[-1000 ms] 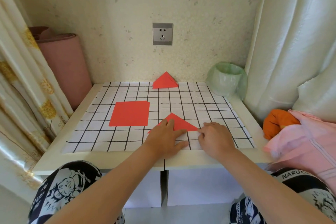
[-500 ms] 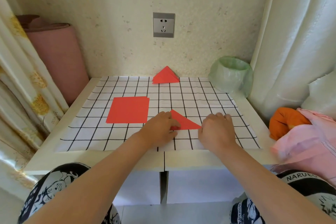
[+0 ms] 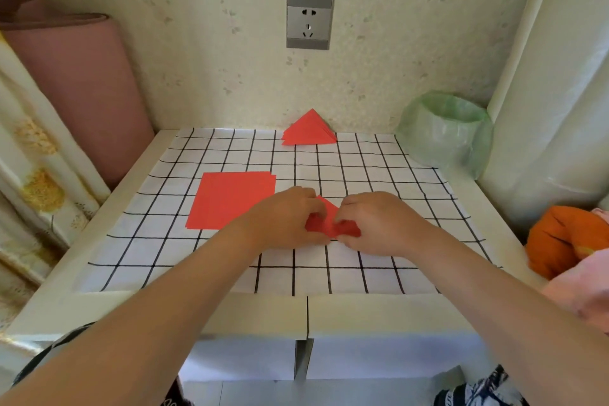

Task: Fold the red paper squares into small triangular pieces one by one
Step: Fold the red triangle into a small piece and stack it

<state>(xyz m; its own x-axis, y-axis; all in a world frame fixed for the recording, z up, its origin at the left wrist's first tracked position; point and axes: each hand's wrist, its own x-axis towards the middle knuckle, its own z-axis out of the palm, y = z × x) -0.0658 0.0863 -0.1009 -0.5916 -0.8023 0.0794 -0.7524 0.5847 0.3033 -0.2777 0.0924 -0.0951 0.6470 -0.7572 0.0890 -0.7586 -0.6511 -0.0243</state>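
Left hand and right hand both pinch the red folded piece between them, fingers curled on it, low over the gridded counter. Flat red squares stack just left of left hand; finished triangles pile well beyond both hands.

Left hand and right hand pinch folded red paper.

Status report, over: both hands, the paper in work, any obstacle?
Left hand and right hand both pinch the partly folded red paper piece. Stack of flat red paper squares lies to its left. Nothing in the way.
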